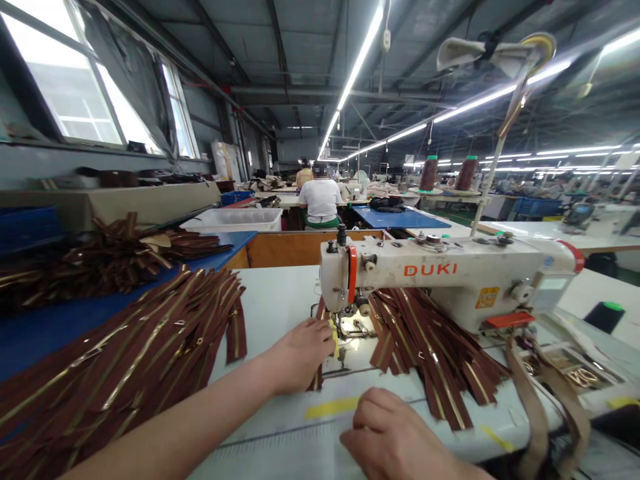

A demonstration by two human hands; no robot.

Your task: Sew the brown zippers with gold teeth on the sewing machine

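My left hand [306, 352] rests beside the needle area of the white sewing machine [385, 267], its fingers bent over a narrow brown strip [317, 381] that shows below and above the hand. My right hand [383, 427] is nearer to me, over the table's front part, its fingers curled in; whether they hold anything is hidden. Brown zipper strips with gold teeth [435, 360] lie in a fanned bunch under the machine arm. A larger heap of the same zippers [150, 333] spreads over the left side of the table.
More brown strips [100, 257] lie on a blue surface at the left. A white bin [240, 220] stands behind. Tan straps [525, 400] hang by a tray of metal rings [583, 377] at right. Thread cones [429, 175] stand farther back. A person in white [321, 200] sits ahead.
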